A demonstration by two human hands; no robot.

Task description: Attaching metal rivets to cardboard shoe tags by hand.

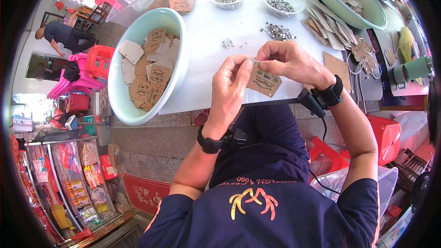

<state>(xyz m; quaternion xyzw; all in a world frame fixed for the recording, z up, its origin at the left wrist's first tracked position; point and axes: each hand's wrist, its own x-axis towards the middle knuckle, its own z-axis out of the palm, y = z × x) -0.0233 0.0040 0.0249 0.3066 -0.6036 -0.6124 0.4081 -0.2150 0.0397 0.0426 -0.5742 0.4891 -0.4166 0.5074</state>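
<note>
A brown printed card (264, 82) was held by both hands above the near edge of the white table (206, 27).

The card was gripped at its upper left by the thumb and fingers of the left hand (232, 77), and its top edge was pinched by the right hand (291, 59), close beside; whether a small metal part was also held there could not be told. Beyond the hands, a pile of metal pieces (279, 31) was placed before a clear bowl (297, 0). At the left, brown and pale cards (146, 92) were contained in a green tub (180, 71).
</note>
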